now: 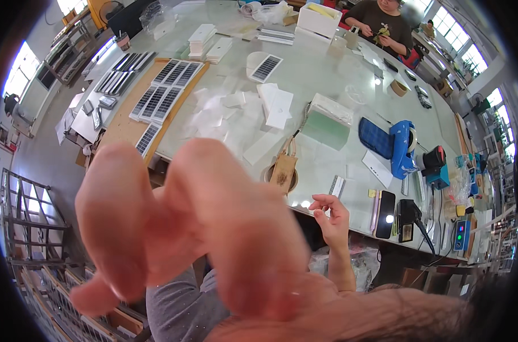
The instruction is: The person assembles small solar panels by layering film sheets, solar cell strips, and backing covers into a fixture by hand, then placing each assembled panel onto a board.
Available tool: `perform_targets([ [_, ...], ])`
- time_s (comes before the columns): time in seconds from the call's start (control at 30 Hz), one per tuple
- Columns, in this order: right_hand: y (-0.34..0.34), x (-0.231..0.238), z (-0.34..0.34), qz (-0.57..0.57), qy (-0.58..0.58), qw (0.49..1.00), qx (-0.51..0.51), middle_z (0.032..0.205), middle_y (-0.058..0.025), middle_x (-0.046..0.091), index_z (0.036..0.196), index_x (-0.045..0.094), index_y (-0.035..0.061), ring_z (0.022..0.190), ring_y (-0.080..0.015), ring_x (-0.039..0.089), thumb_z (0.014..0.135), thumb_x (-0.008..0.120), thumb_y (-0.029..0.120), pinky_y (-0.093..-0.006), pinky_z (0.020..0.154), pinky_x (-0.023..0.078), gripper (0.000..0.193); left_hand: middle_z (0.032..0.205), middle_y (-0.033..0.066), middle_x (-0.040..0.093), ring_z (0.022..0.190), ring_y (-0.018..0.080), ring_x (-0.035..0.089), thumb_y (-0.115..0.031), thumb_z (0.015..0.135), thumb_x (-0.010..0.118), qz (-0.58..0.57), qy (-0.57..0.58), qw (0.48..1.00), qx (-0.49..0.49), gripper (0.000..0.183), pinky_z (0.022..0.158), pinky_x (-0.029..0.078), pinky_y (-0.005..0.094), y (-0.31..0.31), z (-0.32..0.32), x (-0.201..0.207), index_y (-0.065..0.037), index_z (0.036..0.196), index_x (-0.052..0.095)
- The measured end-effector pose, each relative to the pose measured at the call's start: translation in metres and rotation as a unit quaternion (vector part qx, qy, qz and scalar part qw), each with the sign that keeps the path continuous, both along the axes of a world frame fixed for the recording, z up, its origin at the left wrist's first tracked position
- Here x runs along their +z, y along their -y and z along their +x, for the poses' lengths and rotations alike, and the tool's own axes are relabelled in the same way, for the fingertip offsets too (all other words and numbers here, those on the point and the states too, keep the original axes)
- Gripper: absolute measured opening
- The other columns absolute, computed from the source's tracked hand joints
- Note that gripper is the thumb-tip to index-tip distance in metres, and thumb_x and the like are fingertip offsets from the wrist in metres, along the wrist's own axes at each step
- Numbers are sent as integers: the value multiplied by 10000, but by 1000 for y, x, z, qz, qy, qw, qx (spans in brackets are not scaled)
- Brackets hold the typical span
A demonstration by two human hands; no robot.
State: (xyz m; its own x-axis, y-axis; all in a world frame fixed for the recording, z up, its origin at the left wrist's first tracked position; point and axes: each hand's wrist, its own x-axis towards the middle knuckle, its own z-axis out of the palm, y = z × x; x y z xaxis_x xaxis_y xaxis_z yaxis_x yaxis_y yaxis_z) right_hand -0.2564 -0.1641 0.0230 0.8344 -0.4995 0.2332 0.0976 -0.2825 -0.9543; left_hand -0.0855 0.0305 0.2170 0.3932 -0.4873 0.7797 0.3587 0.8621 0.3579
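Note:
My left hand [173,228] looms large and blurred close to the view, across its lower left and middle. Its fingers are bent but apart, with nothing visible in them; it hides the near table edge and part of my lap. My right hand [332,219] hovers at the table's front edge, fingers loosely curved and apart, holding nothing. Just beyond it lies a small white-and-grey strip [337,186]. To its left a wooden block [284,171] leans on a round dish. A dark-screened phone [385,214] rests to its right.
Panels with dark cells [163,97] lie on a wooden board [186,94] at left. Paper sheets [279,108], a green-sided block [326,130] and a blue tape dispenser [403,149] are on the glossy table [321,62]. Another person [378,25] works at the far side.

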Motion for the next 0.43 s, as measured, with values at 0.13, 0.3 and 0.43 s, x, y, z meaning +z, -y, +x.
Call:
perform_targets([
  [0.13,-5,7,-13,22,-4,1000,-13,896,-17,678,1127,622,18,848,-74,547,889,665,144,-243,781,363,273,854,46,483,810,176,520,-289,996,518,147,68,972,172,180,719,424,318,22,66,-22,-111,975,492],
  [0.3,-20,12,-17,4,-34,997,-63,888,-5,677,1116,637,41,839,-69,560,871,643,71,-242,783,373,247,980,-12,609,834,111,554,-309,808,778,527,-84,795,290,413,672,441,293,137,274,-234,-140,1136,593],
  [0.43,-34,-8,-35,136,-9,984,-117,876,-15,684,1110,649,28,814,-67,590,866,650,23,-222,752,427,244,1029,13,666,748,129,581,-256,789,799,577,-171,719,347,395,517,437,301,205,351,-278,-155,1128,622],
])
